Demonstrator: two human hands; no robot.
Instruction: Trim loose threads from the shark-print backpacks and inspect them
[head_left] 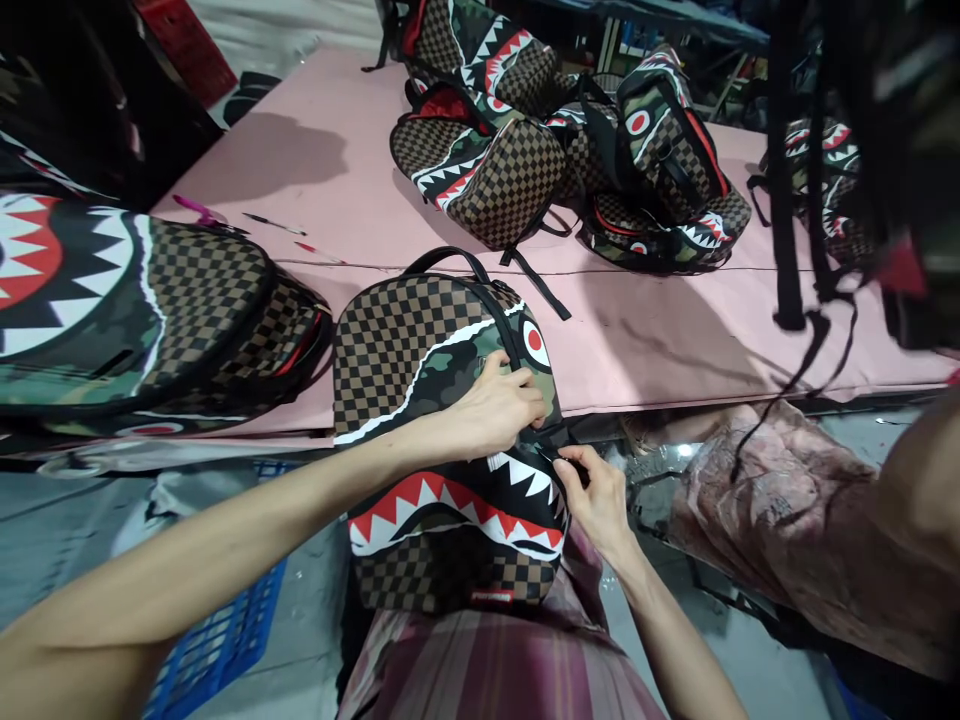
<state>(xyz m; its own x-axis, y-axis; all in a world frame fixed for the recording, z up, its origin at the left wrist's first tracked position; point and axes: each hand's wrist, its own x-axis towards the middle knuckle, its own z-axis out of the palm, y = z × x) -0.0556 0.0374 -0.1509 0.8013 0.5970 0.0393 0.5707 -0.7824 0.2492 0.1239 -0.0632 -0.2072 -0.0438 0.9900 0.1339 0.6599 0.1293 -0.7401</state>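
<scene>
Backpack (442, 540), checked brown with a shark mouth across its front, stands on the person's lap, leaning against the edge of the pink table (322, 170). The left hand (495, 408) lies over its camouflage panel just below the printed eye, fingers curled down and pressing the fabric, so it holds the bag steady. The right hand (600, 495) is at the bag's right side, thumb and forefinger pinched narrowly on what looks like a zip pull (553, 453), the other fingers folded in.

Judging by this, the zip work is in hand and not finished: the pull sits at the upper corner of the mouth panel, and how much of the zip is closed cannot be told, since the hands hide the seam.

A heap of like bags (517, 170) lies on the far part of the table, one more (150, 310) lies at the left, and pens (274, 224) lie near it. A blue crate (217, 640) is below left, and crumpled plastic wrap (757, 500) is at the right.
</scene>
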